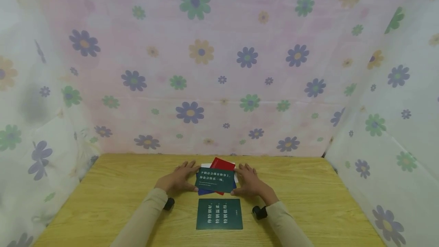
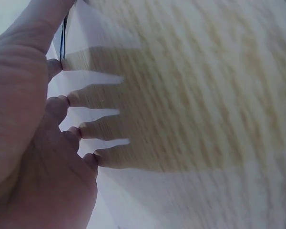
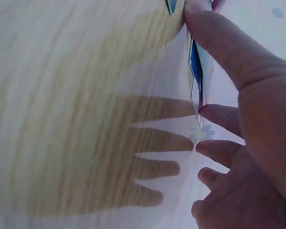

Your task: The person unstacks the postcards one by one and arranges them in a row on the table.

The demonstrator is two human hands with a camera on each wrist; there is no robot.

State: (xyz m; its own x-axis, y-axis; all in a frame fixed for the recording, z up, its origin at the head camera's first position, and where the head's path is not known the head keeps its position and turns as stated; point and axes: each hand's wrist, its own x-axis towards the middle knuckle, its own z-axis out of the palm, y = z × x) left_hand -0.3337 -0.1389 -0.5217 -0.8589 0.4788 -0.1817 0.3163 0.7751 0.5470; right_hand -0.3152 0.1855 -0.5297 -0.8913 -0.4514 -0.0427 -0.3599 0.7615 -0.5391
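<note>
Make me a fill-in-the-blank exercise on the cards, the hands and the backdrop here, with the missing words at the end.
1. In the pile, the top card is dark ____.
2. The loose card, lying apart from the pile, has lettering coloured ____.
3. The pile lies ____ the left hand and the right hand.
4. The backdrop is printed with many-petalled ____.

Missing words: green; white; between; flowers.
</note>
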